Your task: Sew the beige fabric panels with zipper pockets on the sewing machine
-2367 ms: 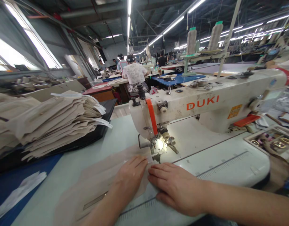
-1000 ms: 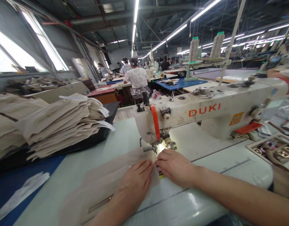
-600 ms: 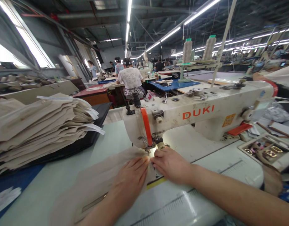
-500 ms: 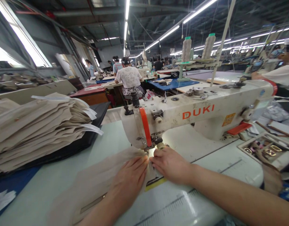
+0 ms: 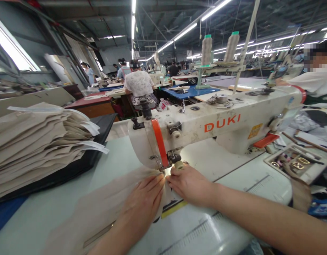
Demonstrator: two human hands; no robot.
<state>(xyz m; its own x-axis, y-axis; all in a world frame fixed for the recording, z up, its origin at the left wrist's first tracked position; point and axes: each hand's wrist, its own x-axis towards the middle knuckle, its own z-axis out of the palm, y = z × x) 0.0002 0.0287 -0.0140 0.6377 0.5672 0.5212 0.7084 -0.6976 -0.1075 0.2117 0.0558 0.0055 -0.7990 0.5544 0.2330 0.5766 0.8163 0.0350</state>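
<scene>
A white DUKI sewing machine [image 5: 222, 124] stands on the pale table [image 5: 232, 198]. A thin beige fabric piece [image 5: 99, 209] lies under its needle area [image 5: 167, 166]. My left hand [image 5: 143, 203] lies flat on the fabric, fingers stretched toward the needle. My right hand [image 5: 188, 184] rests just right of the needle, fingers curled down on the fabric's edge, thumb near the presser foot. A yellow strip [image 5: 174, 209] shows under the fabric by my right wrist.
A tall stack of beige cut pieces [image 5: 38, 141] sits on a black tray at left. A small tray of bobbins and scissors [image 5: 296, 163] lies at right. Thread cones [image 5: 231, 47] stand behind the machine. Other people sit at tables behind and at right.
Both hands have slid forward with the fabric toward the needle; my right hand moved from flat in front of the machine up to the presser foot. The view shifted slightly right.
</scene>
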